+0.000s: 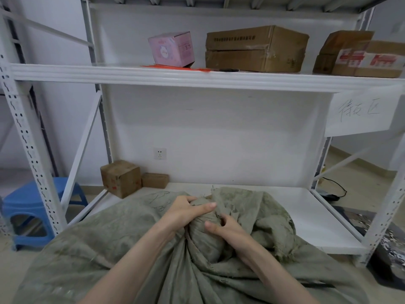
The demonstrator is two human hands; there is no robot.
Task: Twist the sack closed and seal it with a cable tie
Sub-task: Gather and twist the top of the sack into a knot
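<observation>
Over the front edge of the lower shelf (pixel 285 207), the grey-green sack (pixel 98 249) slumps from floor to shelf board, its cloth gathered into a rounded neck (pixel 205 212) between both hands. The left hand (pixel 186 212) curls over the top of that bunch from the left. The right hand (pixel 226 227) grips it from the right, thumb pressed on the cloth and fingers dug into the folds. The frayed loose mouth spills away to the right of the neck.

Thin orange strips (pixel 175 68), probably the cable ties, lie on the upper shelf (pixel 65 72) at its front edge, just before a pink box (pixel 172 49). They sit well above and beyond the hands, long axis along the shelf edge, roughly over the left hand. Reaching them likely means one hand letting go while the other holds the twist alone.
</observation>
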